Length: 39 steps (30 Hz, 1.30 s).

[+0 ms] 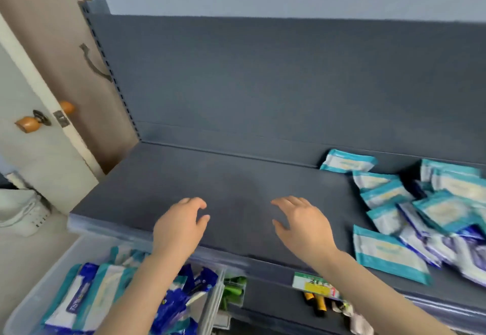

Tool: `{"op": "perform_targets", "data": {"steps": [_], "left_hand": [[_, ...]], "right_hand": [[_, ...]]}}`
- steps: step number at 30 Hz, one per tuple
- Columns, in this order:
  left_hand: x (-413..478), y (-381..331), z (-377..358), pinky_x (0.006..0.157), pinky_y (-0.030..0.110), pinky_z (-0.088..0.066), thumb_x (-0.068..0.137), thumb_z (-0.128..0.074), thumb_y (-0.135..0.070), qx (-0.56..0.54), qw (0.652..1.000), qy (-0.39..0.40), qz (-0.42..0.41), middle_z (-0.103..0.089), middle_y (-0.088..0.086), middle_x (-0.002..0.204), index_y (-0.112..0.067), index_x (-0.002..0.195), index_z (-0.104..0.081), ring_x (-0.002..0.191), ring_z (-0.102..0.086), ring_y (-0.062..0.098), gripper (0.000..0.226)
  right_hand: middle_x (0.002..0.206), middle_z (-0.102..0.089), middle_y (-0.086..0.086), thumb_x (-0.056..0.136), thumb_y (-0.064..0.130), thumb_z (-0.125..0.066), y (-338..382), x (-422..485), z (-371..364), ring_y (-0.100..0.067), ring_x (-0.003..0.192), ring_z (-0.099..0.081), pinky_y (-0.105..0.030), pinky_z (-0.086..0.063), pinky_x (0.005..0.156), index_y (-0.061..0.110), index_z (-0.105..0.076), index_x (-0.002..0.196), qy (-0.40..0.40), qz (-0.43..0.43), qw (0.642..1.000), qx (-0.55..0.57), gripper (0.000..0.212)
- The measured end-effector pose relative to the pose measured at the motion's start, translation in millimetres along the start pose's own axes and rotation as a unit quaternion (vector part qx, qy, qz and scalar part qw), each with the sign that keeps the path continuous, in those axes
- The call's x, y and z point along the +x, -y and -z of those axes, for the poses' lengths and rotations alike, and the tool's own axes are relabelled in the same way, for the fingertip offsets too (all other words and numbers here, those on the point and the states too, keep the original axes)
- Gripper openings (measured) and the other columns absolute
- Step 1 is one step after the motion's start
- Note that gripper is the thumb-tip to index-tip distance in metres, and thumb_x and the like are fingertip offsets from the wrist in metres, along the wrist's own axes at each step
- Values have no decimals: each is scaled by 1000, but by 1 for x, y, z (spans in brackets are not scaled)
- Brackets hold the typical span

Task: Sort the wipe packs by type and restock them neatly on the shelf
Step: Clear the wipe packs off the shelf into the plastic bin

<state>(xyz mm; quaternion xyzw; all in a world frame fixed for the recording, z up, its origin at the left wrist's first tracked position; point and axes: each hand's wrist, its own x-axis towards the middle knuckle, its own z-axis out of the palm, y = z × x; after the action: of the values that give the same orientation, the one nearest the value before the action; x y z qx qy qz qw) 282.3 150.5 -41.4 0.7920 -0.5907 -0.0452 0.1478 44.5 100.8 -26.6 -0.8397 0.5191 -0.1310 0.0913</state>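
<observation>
My left hand [178,225] and my right hand [302,223] hover over the bare left part of the dark grey shelf [210,176], both empty with fingers spread. A loose heap of teal-and-white wipe packs [444,208] lies on the shelf's right side, mixed with dark blue-and-white packs [462,250] near the front. One teal pack [389,255] lies flat by the front edge. Below at the left, a clear plastic bin [34,292] holds several more teal and blue wipe packs [105,295].
The shelf's back panel [263,76] rises behind. A price label [313,283] sits on the shelf's front rail. The lower shelf holds green and yellow items [234,287]. A white door with an orange knob [27,123] stands at the left.
</observation>
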Motion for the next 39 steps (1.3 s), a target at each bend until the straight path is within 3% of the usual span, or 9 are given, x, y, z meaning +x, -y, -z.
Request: {"op": "perform_targets", "data": {"steps": [8, 13, 15, 20, 23, 27, 32, 36, 39], "left_hand": [[5, -189, -45, 81, 25, -48, 93, -52, -39, -75, 976, 95, -179, -56, -20, 120, -35, 119, -56, 108, -55, 3, 27], [-1, -279, -77, 89, 32, -48, 92, -55, -39, -85, 955, 163, -231, -57, -14, 123, -31, 122, -56, 112, -54, 8, 31], [-4, -302, -90, 89, 33, -48, 89, -59, -41, -72, 950, 191, -237, -57, -11, 123, -30, 122, -56, 112, -55, 11, 35], [-7, -330, -111, 91, 35, -42, 79, -69, -44, 26, 939, 251, -232, -54, -6, 123, -31, 123, -55, 114, -49, 17, 48], [0, -328, -113, 83, 32, -40, 83, -67, -39, 34, 940, 279, -191, -52, -3, 113, -27, 123, -57, 108, -51, 19, 43], [25, -313, -101, 79, 31, -43, 88, -62, -36, 21, 961, 248, -118, -48, -5, 103, -24, 112, -60, 102, -54, 16, 27], [45, -330, -92, 71, 33, -45, 89, -58, -34, -43, 967, 245, -58, -57, -4, 99, -25, 87, -49, 87, -56, 15, 13], [39, -361, -107, 74, 33, -48, 88, -60, -37, -77, 961, 260, -57, -57, -7, 108, -25, 98, -51, 93, -58, 14, 18], [35, -377, -116, 77, 32, -50, 87, -62, -41, -93, 959, 260, -60, -55, -10, 114, -26, 110, -50, 96, -57, 11, 30]], "right_hand": [[133, -52, 11, 90, 24, -49, -151, -42, 56, -15, 123, -47, -29, -43, 90, 30, -48, 133, -24, -121, 992, -19, 43], [138, -49, 10, 92, 12, -44, -240, -53, 85, -15, 125, -44, -29, -45, 86, 28, -48, 134, -9, -165, 986, -35, 45], [142, -44, 9, 90, 6, -44, -274, -52, 94, -16, 129, -40, -31, -44, 93, 27, -45, 137, 21, -170, 984, -49, 51], [152, -28, 11, 94, 20, -47, -340, -39, 99, -13, 141, -22, -33, -26, 113, 32, -30, 145, 173, -94, 978, -75, 54], [147, -35, 11, 93, 29, -50, -351, -27, 102, -14, 136, -27, -32, -22, 113, 34, -32, 143, 197, -38, 974, -101, 54], [143, -39, 12, 91, 23, -52, -356, -14, 104, -11, 136, -27, -35, -10, 116, 35, -36, 141, 238, 3, 966, -97, 54], [132, -48, 8, 88, 26, -55, -353, -9, 105, -16, 126, -33, -38, -4, 118, 31, -42, 136, 233, 34, 964, -125, 50], [122, -52, 7, 82, 27, -57, -355, -12, 108, -14, 119, -40, -32, -19, 114, 27, -49, 127, 191, 32, 975, -109, 46], [116, -58, 6, 80, 27, -57, -362, -18, 114, -15, 109, -50, -27, -34, 94, 24, -53, 118, 161, 14, 983, -90, 38]]}}
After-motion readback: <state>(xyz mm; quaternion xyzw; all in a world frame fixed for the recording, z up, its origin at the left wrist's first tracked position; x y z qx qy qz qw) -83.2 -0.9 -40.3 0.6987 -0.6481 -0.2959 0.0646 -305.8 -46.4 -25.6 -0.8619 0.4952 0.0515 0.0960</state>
